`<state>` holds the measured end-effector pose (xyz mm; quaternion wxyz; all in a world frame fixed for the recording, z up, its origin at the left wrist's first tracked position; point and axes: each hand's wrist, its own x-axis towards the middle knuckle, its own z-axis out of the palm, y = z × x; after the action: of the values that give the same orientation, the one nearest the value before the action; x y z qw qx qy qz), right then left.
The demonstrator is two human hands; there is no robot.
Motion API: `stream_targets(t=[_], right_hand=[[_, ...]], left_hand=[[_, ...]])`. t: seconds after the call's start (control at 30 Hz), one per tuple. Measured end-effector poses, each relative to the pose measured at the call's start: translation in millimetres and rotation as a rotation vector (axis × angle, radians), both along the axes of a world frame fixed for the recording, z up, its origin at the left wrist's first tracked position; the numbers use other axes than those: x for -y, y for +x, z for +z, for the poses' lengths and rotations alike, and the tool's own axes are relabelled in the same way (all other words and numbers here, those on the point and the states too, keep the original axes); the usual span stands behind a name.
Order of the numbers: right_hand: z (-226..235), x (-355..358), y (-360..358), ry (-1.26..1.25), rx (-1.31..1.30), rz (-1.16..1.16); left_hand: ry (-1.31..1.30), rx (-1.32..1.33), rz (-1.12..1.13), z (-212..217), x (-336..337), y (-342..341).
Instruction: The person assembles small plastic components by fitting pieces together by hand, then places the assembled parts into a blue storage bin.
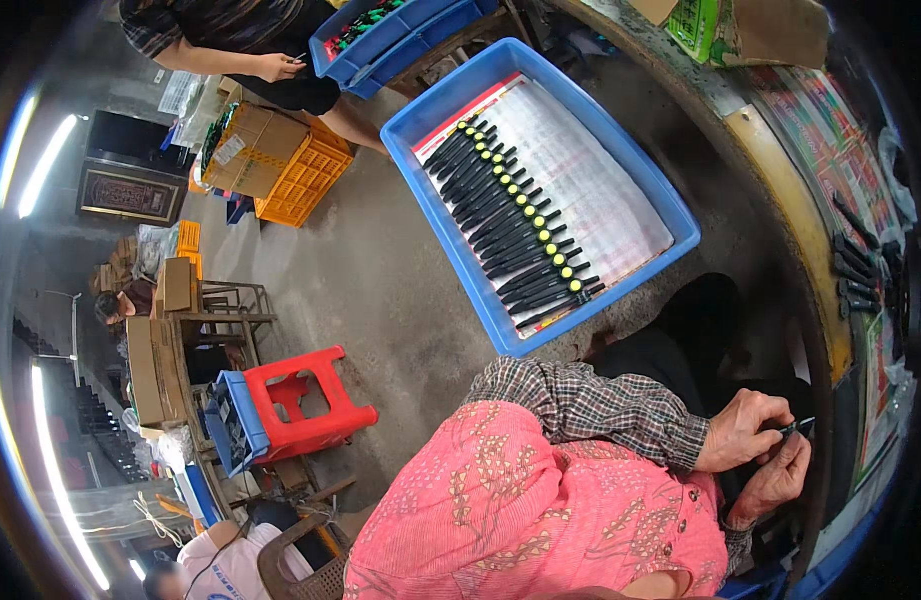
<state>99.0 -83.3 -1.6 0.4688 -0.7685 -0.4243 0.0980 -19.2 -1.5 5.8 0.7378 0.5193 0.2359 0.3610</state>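
In front of my pink top, my left hand and my right hand meet, fingers pinched together. Between their fingertips is a small dark piece with a thin shiny tip; the fingers cover most of it, so its kind is unclear. Nearest to them, on the bench at the right, lie several loose black slim handle-like parts. A blue tray stands beyond my left arm, lined with printed paper. In it, a long row of black slim pieces with round yellow-green spots lies side by side.
The bench's curved edge runs along the right. A red stool stands beside a blue bin at the left. Orange crates and cardboard boxes sit farther back. A person stands near stacked blue trays.
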Motion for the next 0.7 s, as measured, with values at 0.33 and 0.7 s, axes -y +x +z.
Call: stream_targets(t=[0.33,0.7], right_hand=[[17.8,7.8,4.4,-0.063,-0.652,-0.034],[33.5,0.9,17.8,0.035,-0.717,0.15]], left_hand=[[-0.194,0.104,-0.017,2.4,9.8,6.4],[-0.442,0.031,-0.208,6.8,-4.5,-1.7]])
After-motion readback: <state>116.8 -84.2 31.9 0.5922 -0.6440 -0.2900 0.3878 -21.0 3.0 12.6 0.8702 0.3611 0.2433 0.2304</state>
